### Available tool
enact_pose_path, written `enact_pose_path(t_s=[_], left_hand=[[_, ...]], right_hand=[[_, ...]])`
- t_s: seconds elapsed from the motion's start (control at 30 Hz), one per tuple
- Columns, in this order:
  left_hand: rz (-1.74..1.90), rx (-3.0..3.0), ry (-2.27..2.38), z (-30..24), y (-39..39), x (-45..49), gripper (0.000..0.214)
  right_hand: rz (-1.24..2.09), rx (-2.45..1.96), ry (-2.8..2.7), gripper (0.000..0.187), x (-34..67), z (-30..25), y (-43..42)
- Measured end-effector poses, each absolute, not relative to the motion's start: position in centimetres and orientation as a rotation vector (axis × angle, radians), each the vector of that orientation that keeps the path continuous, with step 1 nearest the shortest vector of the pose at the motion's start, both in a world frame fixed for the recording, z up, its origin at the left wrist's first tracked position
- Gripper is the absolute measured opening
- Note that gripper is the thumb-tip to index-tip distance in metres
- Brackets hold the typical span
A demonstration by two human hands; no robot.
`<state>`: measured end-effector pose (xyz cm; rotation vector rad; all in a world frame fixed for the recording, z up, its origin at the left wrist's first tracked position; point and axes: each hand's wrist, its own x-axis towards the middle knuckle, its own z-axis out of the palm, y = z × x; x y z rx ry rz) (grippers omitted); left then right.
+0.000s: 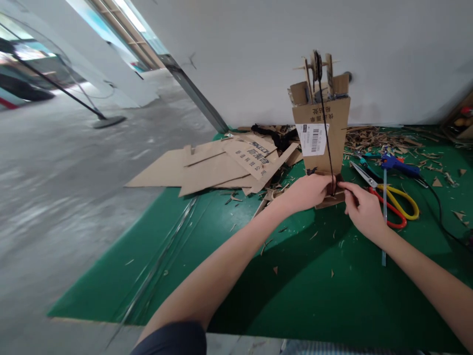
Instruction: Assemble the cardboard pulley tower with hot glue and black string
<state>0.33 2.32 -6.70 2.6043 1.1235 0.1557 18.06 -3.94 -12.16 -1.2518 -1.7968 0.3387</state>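
A tall cardboard structure (338, 143) stands upright on the green table, with a white label on its front and a small open cardboard tray at its base. At its top, a cardboard pulley wheel (317, 66) sits on a thin stick between two uprights. From the wheel a black cord (327, 130) runs down the front to the tray. My left hand (310, 192) is closed at the tray's left side, its fingertips on the cord. My right hand (364, 209) pinches near the cord's lower end at the right side. The fingertips partly hide the cord's end.
Right of my right hand lie scissors (401, 202) with red and yellow handles, a blue glue gun (401, 166) with its cable, and a clear glue stick (384, 217). Flat cardboard sheets (210, 170) are piled to the left. Cardboard scraps (380, 140) line the white wall.
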Motion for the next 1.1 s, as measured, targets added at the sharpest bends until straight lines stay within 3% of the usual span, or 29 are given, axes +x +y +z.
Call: enact_pose_path(t_s=[0.37, 0.73, 0.97, 1.1], left_hand=[[0.077, 2.692, 0.821, -6.9, 3.4, -0.5, 0.034], [0.013, 2.814, 1.071, -7.9, 2.6, 0.3, 0.034], [0.072, 2.738, 1.115, -8.5, 2.7, 0.4, 0.033], [0.129, 2.602, 1.135, -8.5, 2.8, 0.6, 0.029]], right_hand=[[0.434, -1.282, -1.82, 0.031, 18.1, -12.6, -3.4], [-0.016, -1.514, -2.074, 0.02, 18.1, -13.2, -4.8], [0.022, -1.505, -2.453, 0.029, 17.7, -12.5, -5.2], [-0.146, -1.546, -2.604, 0.033, 17.5, -12.2, -5.4]])
